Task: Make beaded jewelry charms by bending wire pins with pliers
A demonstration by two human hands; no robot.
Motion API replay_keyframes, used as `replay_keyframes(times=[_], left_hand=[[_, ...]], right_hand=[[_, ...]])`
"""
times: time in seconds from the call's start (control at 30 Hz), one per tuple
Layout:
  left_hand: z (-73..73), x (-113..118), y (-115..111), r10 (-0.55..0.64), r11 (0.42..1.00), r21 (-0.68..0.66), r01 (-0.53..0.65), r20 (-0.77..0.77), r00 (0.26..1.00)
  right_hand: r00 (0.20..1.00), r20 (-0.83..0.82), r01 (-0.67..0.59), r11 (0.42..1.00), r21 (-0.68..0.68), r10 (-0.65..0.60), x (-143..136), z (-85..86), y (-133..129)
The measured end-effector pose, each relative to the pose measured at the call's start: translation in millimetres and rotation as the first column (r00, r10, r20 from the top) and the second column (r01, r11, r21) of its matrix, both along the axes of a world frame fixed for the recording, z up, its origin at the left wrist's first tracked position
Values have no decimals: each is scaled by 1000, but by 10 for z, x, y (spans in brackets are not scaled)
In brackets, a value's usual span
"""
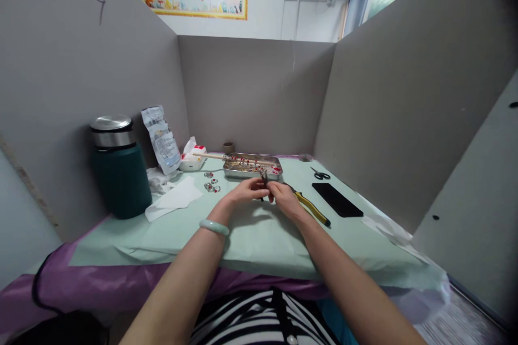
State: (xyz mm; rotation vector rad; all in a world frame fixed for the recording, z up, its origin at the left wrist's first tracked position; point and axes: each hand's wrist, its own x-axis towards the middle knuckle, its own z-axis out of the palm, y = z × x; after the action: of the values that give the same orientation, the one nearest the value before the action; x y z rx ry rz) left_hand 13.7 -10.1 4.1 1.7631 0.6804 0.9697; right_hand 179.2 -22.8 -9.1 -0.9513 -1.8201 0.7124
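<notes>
My left hand (247, 191), with a pale green bangle (214, 227) on its wrist, meets my right hand (285, 198) above the middle of the table. Fingers of both are closed in a pinch around a small dark piece with thin prongs (264, 177); its kind is too small to make out. Just beyond the fingertips stands a metal tray (234, 174) of red beads and small metal bits. Yellow-handled pliers (313, 209) lie beside my right hand, their head partly hidden by it. Several small rings with red beads (211, 187) lie left of my left hand.
A wooden stick (210, 156) rests across the tray. At right lie black scissors (322, 176) and a black phone-like slab (336, 199). At left stand a green flask (119, 178), a foil pouch (162, 140), tissues (193, 157) and white paper (175, 200). Grey partitions (254, 91) enclose the table.
</notes>
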Motion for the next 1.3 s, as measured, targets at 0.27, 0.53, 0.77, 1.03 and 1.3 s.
replay_keyframes(times=[0.27, 0.53, 0.77, 1.03, 1.3], left_hand=[[-111, 5, 98, -33, 998, 48, 40, -144, 989], [46, 54, -55, -5, 999, 37, 14, -209, 978], [33, 38, -25, 98, 995, 28, -95, -149, 984], [38, 68, 43, 315, 946, 10, -324, 212, 925], [91, 3, -32, 283, 959, -56, -279, 293, 913]], right_hand=[[993, -108, -74, 971, -227, 50, 53, 73, -46], [979, -138, -181, 955, -236, 151, 124, 90, -14], [999, -42, -22, 980, -196, 14, 132, 64, 8], [963, 143, 219, 972, 86, -229, 28, 10, -7], [979, 122, 157, 986, 54, -162, -13, 42, -54]])
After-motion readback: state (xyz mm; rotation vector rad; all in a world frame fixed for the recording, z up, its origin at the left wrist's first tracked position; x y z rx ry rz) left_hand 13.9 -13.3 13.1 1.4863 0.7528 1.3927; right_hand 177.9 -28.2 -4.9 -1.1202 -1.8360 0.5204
